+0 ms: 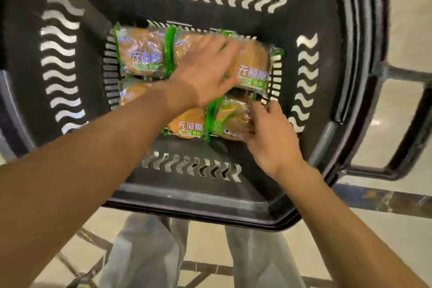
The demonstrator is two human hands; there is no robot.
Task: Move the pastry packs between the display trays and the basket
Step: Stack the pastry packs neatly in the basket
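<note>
Glossy crinkled packs (pixel 140 54) fill the black slotted basket (pixel 187 201); your left hand (pixel 205 72) lies flat (fingers spread) on one, your right hand (pixel 268 133) pinches another.

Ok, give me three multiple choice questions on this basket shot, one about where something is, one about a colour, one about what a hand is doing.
1. Where do the pastry packs lie?
A. On the floor tiles
B. On the bottom of the basket
C. On a display tray

2. What colour are the end seals of the packs?
A. Green
B. Red
C. Blue

3. What is the right hand doing?
A. Hanging idle outside the basket
B. Gripping the basket handle
C. Taking hold of the near right pack

Answers:
1. B: the pastry packs cover the floor of the black basket, inside its slotted walls.
2. A: green strips edge each pack's ends.
3. C: the right hand has its fingers curled on the near right pack, while the left hand lies flat, fingers spread, on the far right pack.
</note>
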